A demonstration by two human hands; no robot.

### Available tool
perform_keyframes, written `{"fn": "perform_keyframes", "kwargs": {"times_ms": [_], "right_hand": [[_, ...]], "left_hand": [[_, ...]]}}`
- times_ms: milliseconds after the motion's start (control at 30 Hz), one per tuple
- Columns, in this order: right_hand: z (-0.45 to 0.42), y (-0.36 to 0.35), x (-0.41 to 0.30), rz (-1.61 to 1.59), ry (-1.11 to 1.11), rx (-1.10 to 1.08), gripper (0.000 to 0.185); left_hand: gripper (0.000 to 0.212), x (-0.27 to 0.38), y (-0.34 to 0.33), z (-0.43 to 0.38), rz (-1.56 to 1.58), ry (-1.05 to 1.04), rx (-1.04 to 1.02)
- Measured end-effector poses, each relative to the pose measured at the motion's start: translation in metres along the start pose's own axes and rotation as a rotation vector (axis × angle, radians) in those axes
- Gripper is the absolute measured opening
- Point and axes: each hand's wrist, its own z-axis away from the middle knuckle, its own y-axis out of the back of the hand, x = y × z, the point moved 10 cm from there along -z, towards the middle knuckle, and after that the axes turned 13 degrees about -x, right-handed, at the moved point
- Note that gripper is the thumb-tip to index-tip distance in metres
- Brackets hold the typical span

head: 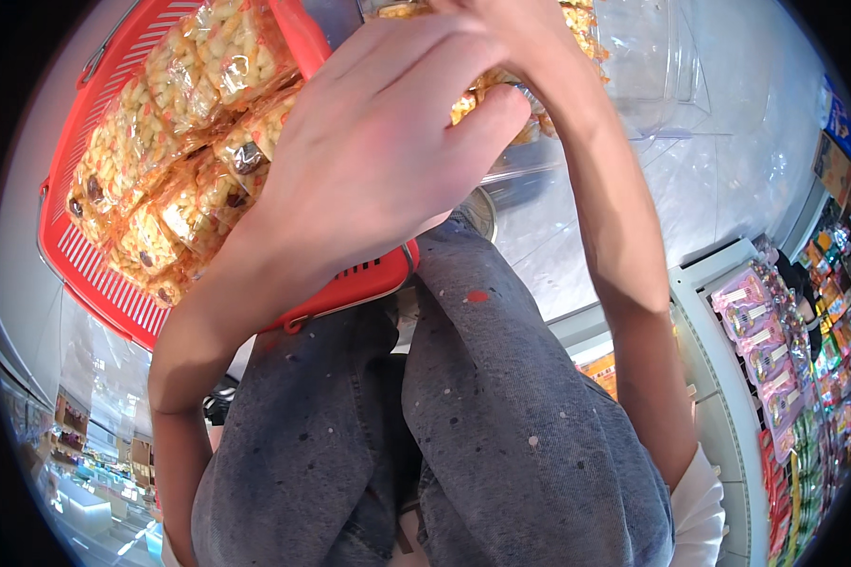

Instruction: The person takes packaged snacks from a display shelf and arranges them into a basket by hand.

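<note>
My left hand (390,135) is stretched over the right edge of a red plastic shopping basket (60,241), its back towards me. The fingertips are hidden, so its hold cannot be told. Behind it, my right hand (496,21) reaches in from the right at the top edge, mostly covered and partly cut off. Clear-wrapped puffed-grain snack blocks (177,85) with dark fruit pieces fill the basket. Beneath and beyond my hands, a clear plastic bin (638,106) holds more wrapped snacks (585,28).
My knees in spotted grey jeans (496,340) are bent close below the basket. Pale floor tiles (539,262) lie under the bin. At the right stands a shelf unit with pink packaged goods (759,340) and colourful packets (833,305). Lit store displays (85,496) show at the lower left.
</note>
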Motion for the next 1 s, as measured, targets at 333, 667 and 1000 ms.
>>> {"fn": "perform_keyframes", "kwargs": {"times_ms": [333, 667, 1000], "right_hand": [[0.093, 0.028, -0.04, -1.392, -0.217, 0.175, 0.018], [0.088, 0.02, -0.09, -1.183, -0.174, 0.099, 0.018], [0.068, 0.015, -0.115, -0.891, -0.14, 0.029, 0.016]], "left_hand": [[0.043, 0.002, 0.058, 0.005, 0.086, 0.055, 0.001], [0.037, -0.016, 0.118, 0.071, -0.09, 0.192, -0.035], [0.047, -0.045, 0.072, 0.16, 0.14, 0.244, -0.232]]}}
